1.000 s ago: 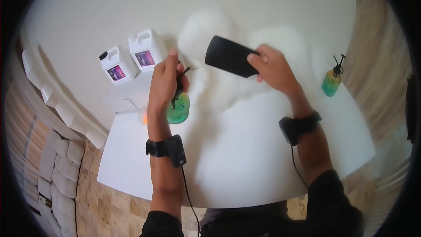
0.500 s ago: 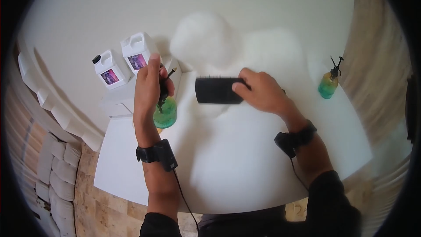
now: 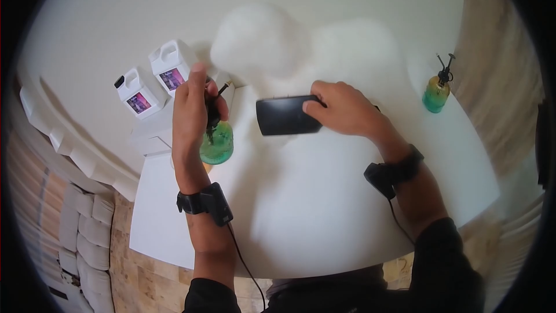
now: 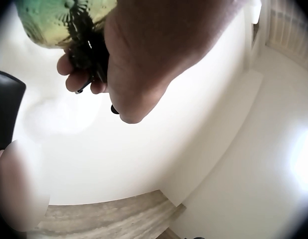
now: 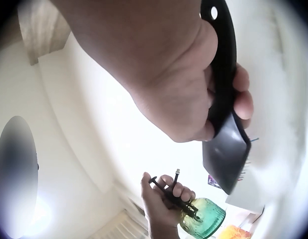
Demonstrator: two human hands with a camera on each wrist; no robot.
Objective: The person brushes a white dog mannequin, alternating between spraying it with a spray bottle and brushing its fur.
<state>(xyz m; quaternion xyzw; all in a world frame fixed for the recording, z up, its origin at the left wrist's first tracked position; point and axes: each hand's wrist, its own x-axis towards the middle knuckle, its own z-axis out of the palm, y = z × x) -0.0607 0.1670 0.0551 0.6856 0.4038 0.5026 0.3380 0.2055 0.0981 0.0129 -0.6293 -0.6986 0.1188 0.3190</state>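
Note:
My left hand (image 3: 191, 116) grips the black pump neck of a green glass spray bottle (image 3: 216, 144), thumb up near the plunger. In my right hand (image 3: 346, 110) is a black paddle brush (image 3: 285, 116), pinched at its handle with the flat back facing up. The brush lies over a white fluffy form (image 3: 260, 40) that has a round head-like part and a wider body. In the right wrist view the bristles of the brush (image 5: 227, 157) point away from the palm, and the green bottle (image 5: 203, 219) shows below in the left hand (image 5: 163, 209).
Two white jugs (image 3: 139, 93) with purple labels stand on a white box (image 3: 152, 131) at the left. A second green-yellow spray bottle (image 3: 436, 94) stands at the right on the white table (image 3: 168, 220). A grey sofa (image 3: 94, 232) is at the far left.
The brush has moved down and left from its raised, tilted position and now lies nearly level. My left hand and the bottle have shifted left in the view.

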